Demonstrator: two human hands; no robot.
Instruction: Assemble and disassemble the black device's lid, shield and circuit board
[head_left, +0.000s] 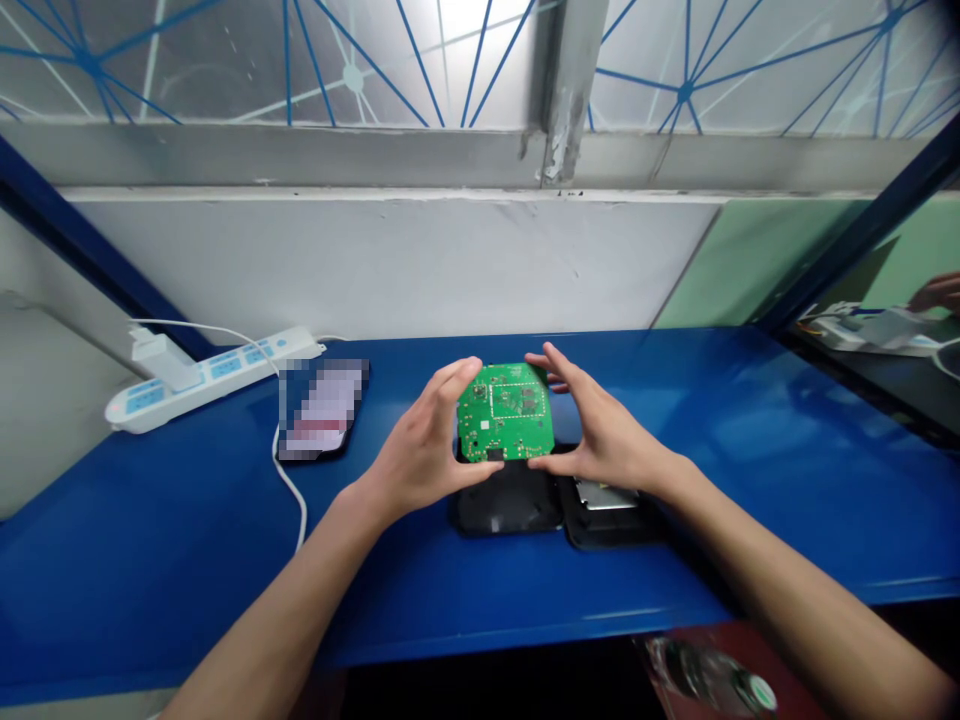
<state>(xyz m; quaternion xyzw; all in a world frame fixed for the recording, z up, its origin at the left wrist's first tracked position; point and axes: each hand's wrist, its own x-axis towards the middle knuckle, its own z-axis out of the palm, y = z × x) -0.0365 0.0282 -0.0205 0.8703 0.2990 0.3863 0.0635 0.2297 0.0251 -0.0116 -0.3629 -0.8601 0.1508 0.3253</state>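
Observation:
A green circuit board with rounded corners is held up between my hands, its component side facing me. My left hand grips its left side, thumb along the lower edge and fingers at the top corner. On the opposite side, my right hand has its thumb at the lower right corner and its fingers by the upper right. Below the board lies a black plastic cover, partly hidden by it. Beside that rests a black housing with a silvery metal part inside, partly under my right hand.
A phone lies left on the blue table, near a white power strip with a charger and cable. Another person's hand shows at far right. A plastic bottle lies below the table's front edge.

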